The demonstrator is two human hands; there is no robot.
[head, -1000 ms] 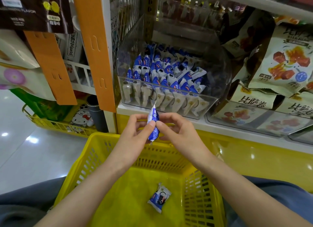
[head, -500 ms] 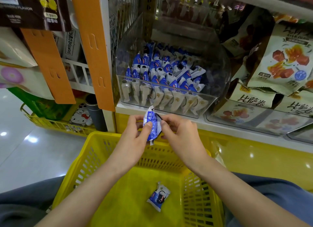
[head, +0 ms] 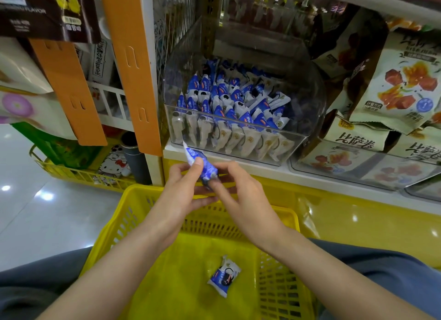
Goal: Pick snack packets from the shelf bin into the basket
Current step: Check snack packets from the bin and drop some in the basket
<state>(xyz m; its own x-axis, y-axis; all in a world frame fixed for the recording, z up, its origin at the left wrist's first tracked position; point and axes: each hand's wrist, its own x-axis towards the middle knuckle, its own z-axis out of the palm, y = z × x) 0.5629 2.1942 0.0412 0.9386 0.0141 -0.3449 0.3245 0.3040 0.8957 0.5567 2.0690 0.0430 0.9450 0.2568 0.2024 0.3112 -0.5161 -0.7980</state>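
Small blue-and-white foil snack packet (head: 200, 167) pinched by both hands: left hand (head: 183, 190) thumb on its middle, right hand (head: 241, 195) fingertips at its lower end. Long axis tilted, top up-left. It sits above the yellow plastic basket (head: 114, 224) far rim; drop zone is below, toward the person.

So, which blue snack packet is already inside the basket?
The lone packet lying on the floor of the basket. The second packet is pinched above it by the left hand and right hand; the rest stand in the shelf bin.
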